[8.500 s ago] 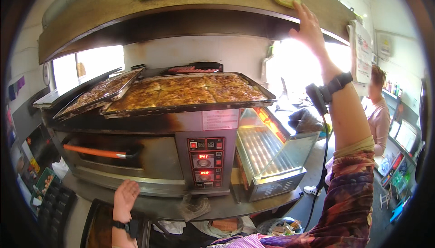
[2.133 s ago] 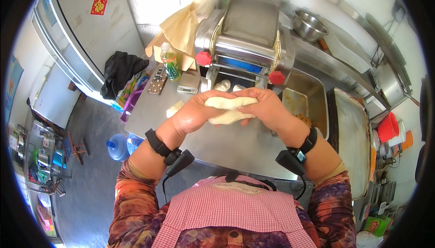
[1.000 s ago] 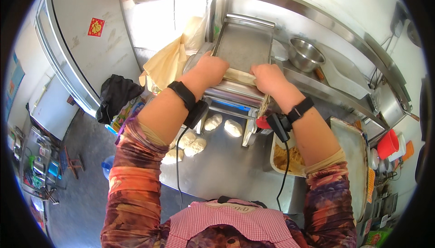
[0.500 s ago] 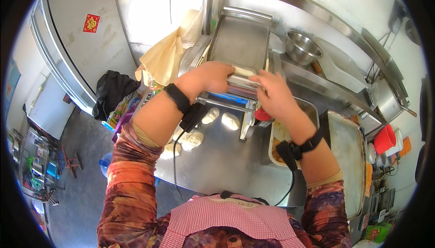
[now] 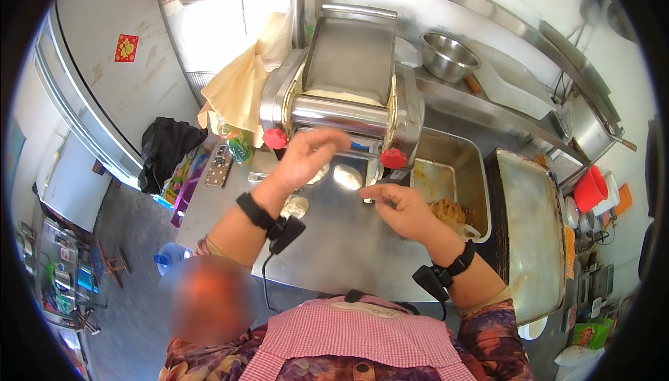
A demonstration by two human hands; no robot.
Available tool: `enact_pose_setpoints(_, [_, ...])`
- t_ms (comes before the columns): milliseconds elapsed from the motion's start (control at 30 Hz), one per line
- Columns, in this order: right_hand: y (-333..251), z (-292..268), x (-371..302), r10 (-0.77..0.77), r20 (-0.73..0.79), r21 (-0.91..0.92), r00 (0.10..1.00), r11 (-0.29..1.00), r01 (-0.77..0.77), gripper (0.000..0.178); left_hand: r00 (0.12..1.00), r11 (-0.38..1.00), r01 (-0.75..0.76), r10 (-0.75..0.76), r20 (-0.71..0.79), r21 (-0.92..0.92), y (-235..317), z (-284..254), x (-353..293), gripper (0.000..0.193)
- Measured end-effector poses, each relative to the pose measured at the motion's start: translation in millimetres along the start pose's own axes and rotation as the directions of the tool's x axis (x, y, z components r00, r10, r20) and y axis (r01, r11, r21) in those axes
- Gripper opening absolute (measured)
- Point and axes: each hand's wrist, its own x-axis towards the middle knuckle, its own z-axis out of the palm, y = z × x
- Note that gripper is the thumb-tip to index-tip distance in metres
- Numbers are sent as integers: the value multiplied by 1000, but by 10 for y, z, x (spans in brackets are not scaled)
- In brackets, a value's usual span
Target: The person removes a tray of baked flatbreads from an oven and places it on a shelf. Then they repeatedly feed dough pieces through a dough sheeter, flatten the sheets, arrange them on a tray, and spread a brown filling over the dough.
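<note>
Dough strip [image 5: 341,96], one, lying at the foot of the steel tray [image 5: 352,53], just behind the roller [image 5: 340,112]; seemingly placed, its rolling unfinished. Dough lumps [image 5: 347,177], at least three, on the surface [image 5: 327,249], apparently unrolled. Left hand [image 5: 311,157], loosely curled, nothing visibly held. Right hand [image 5: 401,207], half open, empty, near one lump.
</note>
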Motion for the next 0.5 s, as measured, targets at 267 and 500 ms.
enact_pose_setpoints(267, [653, 300, 116, 103, 75, 100, 992, 989, -110, 35, 823, 440, 148, -552, -137, -885, -1294, -37, -39, 26])
enact_pose_setpoints(500, [1168, 387, 582, 398, 163, 506, 903, 752, -423, 41, 817, 450, 85, -542, -196, -889, -1134, 59, -166, 28])
